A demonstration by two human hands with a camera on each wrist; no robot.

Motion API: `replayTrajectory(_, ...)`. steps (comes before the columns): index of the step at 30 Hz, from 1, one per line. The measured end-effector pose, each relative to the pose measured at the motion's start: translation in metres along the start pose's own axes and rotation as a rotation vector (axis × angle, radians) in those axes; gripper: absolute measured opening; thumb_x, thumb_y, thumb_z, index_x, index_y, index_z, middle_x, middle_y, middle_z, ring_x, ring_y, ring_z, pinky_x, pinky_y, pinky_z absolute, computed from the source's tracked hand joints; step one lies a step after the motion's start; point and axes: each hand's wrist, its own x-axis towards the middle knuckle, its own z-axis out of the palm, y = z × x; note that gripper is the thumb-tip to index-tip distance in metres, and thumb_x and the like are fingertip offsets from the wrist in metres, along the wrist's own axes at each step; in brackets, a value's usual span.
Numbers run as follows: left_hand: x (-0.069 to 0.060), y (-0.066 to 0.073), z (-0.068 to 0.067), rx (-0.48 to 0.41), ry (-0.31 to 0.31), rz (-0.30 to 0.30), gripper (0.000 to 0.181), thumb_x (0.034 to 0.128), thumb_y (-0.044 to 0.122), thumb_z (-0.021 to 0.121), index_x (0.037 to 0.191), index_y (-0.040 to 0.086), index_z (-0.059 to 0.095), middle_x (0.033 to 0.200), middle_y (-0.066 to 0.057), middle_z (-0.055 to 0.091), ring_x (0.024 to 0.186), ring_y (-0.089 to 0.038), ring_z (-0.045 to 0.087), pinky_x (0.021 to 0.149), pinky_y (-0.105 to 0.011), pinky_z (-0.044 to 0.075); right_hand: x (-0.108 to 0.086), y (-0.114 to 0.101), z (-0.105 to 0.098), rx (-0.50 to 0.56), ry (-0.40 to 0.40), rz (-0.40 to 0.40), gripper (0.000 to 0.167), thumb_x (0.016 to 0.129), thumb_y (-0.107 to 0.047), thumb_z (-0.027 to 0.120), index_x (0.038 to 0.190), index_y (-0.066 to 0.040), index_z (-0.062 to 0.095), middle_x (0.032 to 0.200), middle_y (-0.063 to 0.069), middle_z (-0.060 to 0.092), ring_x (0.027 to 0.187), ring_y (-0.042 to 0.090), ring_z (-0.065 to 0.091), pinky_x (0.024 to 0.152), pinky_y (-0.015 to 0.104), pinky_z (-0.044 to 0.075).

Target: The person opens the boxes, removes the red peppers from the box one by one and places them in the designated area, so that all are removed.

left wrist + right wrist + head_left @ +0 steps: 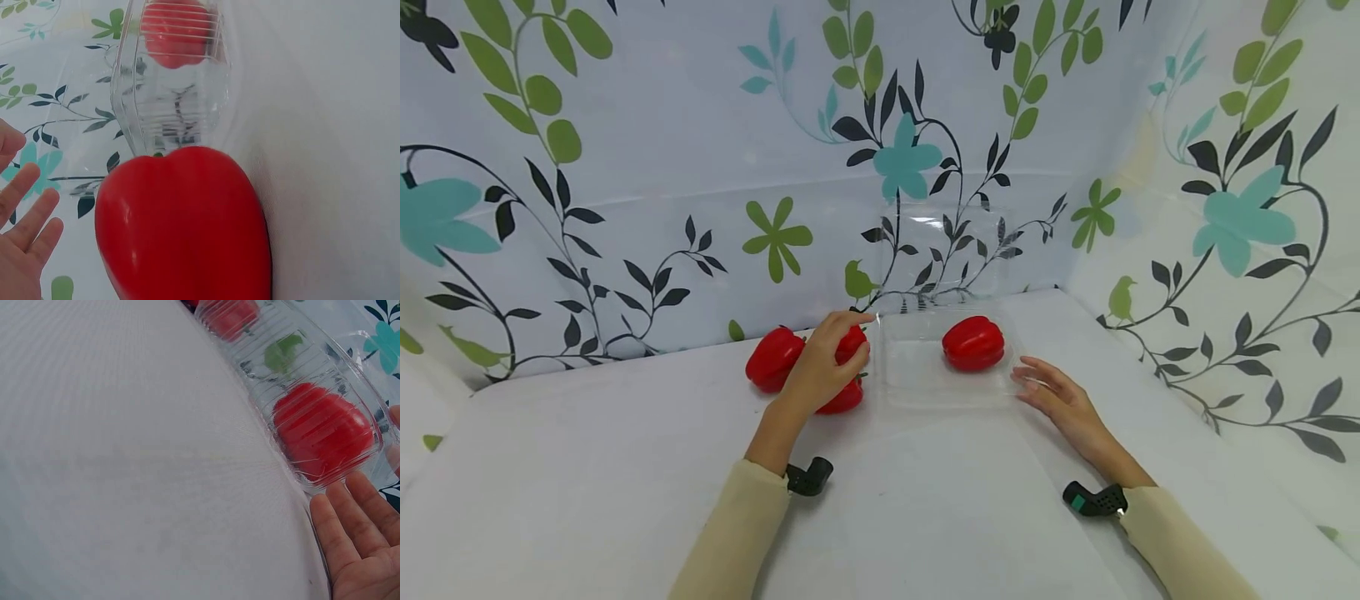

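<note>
In the head view, my left hand [816, 371] hovers over a group of red bell peppers, partly hiding one [852, 343] behind it and another [842, 400] in front. A third bell pepper [771, 360] lies to its left. The left wrist view shows that hand's fingers [28, 228] spread, apart from the large near pepper [184, 225]. To the right stands a clear plastic container [913, 393] with one red bell pepper [973, 343] inside. My right hand [1067, 408] is at the container's right end, its extended fingertips [334, 494] touching or nearly touching the wall.
A transparent lid [940, 221] appears raised at the container's back edge. Behind the white table [625, 483] hangs a leaf-patterned cloth [662, 167], which continues along the right side. Each wrist wears a black camera, the left one [810, 477] and the right one [1096, 500].
</note>
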Motion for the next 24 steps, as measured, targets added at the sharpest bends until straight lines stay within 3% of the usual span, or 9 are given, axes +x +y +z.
replayTrajectory(7,0.005,0.004,0.01,0.001,-0.012,0.018,0.05,0.0875,0.013,0.07,0.135,0.015,0.054,0.136,-0.006,0.052,0.126,-0.024,0.047,0.091,-0.046,0.054,0.001,0.0,0.002,0.0,0.005,0.004,0.049,0.103,-0.017,0.048,0.15,-0.008,0.035,0.144,0.024,0.042,0.125,0.012,0.052,0.094,0.025,0.051)
replayTrajectory(16,0.012,0.002,0.021,-0.02,-0.02,0.068,0.045,0.0902,0.012,0.066,0.133,0.014,0.056,0.135,-0.006,0.053,0.127,-0.023,0.047,0.095,-0.047,0.051,0.001,0.001,0.0,-0.002,0.021,0.007,0.05,0.103,-0.017,0.05,0.149,-0.009,0.036,0.143,0.022,0.044,0.123,0.009,0.053,0.093,0.024,0.051)
replayTrajectory(24,0.016,0.004,0.03,-0.047,-0.058,0.031,0.042,0.0925,0.014,0.063,0.134,0.016,0.056,0.136,-0.003,0.052,0.128,-0.021,0.046,0.099,-0.047,0.049,0.001,0.002,0.001,0.006,0.027,-0.006,0.05,0.102,-0.015,0.052,0.148,-0.007,0.037,0.141,0.024,0.046,0.122,0.01,0.055,0.093,0.025,0.051)
